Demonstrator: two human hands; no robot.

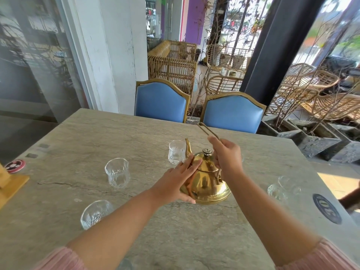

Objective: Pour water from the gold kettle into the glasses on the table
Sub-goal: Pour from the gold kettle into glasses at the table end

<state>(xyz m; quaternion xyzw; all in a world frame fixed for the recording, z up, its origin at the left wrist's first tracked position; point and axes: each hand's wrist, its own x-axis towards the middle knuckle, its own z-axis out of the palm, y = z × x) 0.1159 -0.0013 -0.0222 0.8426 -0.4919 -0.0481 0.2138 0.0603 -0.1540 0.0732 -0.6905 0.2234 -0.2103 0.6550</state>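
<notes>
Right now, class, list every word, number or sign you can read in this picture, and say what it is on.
Nothing here can be read.
Dark round disc at the right edge of the table: lettering too blurred.
Red round disc at its left edge: marks too blurred.

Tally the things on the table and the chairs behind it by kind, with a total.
Glasses: 4 (the rightmost is blurred)
Gold kettle: 1
Round discs: 2
Blue chairs: 2
Total: 9
</notes>
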